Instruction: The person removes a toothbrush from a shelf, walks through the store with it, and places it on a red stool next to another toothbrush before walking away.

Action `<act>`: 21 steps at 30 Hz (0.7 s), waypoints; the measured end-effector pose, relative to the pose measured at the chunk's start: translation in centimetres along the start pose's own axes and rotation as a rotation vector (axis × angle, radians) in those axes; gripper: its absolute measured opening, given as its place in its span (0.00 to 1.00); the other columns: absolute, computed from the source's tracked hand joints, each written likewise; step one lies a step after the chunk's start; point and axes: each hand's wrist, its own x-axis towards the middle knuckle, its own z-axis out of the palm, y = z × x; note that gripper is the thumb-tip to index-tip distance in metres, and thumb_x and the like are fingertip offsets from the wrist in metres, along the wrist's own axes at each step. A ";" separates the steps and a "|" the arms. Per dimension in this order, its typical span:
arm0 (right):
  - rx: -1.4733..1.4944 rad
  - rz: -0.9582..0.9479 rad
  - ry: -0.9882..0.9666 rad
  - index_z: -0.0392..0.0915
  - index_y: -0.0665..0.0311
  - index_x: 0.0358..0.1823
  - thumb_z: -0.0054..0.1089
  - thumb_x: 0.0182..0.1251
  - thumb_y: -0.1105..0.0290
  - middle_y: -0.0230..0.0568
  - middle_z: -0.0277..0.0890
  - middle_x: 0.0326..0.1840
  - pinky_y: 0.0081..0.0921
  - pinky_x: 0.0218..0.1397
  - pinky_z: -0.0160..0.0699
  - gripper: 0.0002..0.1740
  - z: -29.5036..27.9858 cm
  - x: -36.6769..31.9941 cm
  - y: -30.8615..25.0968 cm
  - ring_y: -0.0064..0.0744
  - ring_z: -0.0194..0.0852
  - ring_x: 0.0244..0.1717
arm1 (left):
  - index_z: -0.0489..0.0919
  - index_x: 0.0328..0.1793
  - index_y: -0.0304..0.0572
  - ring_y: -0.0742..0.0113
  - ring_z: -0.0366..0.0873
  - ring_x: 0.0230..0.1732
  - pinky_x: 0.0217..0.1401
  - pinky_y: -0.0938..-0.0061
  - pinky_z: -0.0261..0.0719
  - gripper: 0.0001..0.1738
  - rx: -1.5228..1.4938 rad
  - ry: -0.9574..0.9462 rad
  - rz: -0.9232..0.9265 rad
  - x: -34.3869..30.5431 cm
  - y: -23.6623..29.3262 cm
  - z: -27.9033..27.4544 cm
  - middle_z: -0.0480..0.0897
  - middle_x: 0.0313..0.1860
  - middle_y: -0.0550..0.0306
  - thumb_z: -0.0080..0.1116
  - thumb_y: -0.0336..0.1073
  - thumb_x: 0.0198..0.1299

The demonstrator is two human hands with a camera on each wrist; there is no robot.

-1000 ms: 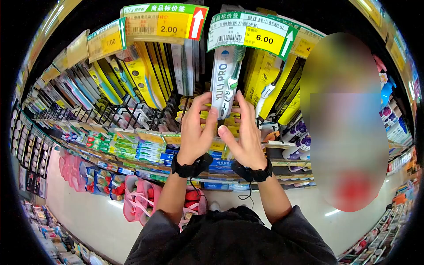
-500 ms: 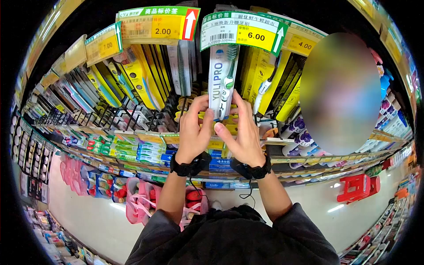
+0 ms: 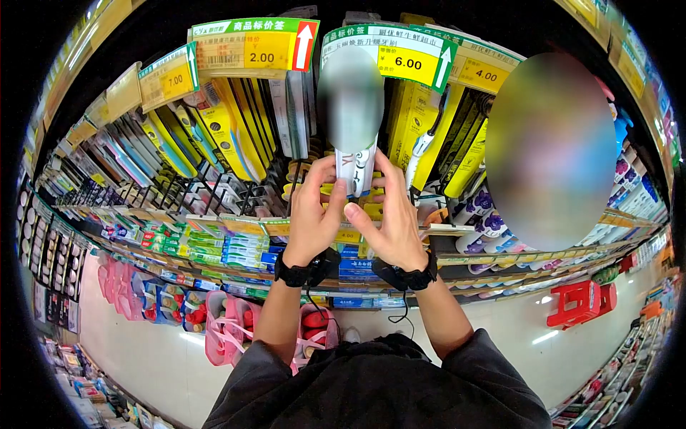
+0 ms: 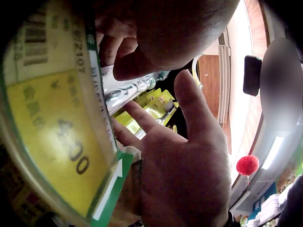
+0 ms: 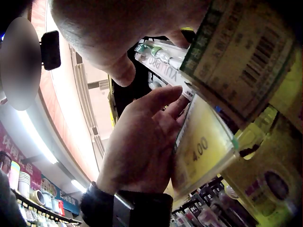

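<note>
A toothbrush in a clear and white pack (image 3: 355, 168) stands upright between both hands in front of the shelf; a blurred patch hides its upper part in the head view. My left hand (image 3: 313, 214) pinches its lower left edge, thumb in front and fingers behind. On the other side, my right hand (image 3: 393, 218) touches the pack with extended fingers, its thumb held off below. In the left wrist view, the right hand (image 4: 184, 165) shows its thumb raised away from the pack. The right wrist view shows the pack's printed side (image 5: 163, 68).
A 6.00 price tag (image 3: 407, 63) hangs just above the pack, beside a 2.00 tag (image 3: 264, 57). Yellow toothbrush packs (image 3: 232, 132) hang on hooks at both sides. Toothpaste boxes (image 3: 204, 243) line a lower shelf. Pink bags (image 3: 229, 332) and a red stool (image 3: 572, 304) are on the floor.
The pack, leaning right at first, has swung more upright in the head view. The price tags have shifted slightly left. Both hands have kept nearly the same place; the red stool has come into sight.
</note>
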 end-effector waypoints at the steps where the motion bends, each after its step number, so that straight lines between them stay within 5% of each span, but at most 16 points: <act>1: 0.003 0.008 -0.005 0.49 0.69 0.79 0.64 0.67 0.46 0.59 0.65 0.63 0.41 0.52 0.78 0.51 0.0 0.0 0.0 0.52 0.75 0.54 | 0.72 0.65 0.34 0.60 0.87 0.47 0.40 0.72 0.86 0.19 0.001 -0.001 -0.001 0.0 0.1 0.0 0.86 0.49 0.46 0.54 0.29 0.70; 21: 0.015 0.015 0.003 0.50 0.69 0.78 0.67 0.66 0.47 0.58 0.67 0.63 0.40 0.55 0.78 0.51 0.0 0.0 -0.3 0.53 0.75 0.56 | 0.71 0.67 0.35 0.60 0.86 0.50 0.41 0.71 0.85 0.19 -0.007 -0.019 -0.057 -0.1 0.3 -0.3 0.86 0.50 0.46 0.54 0.30 0.72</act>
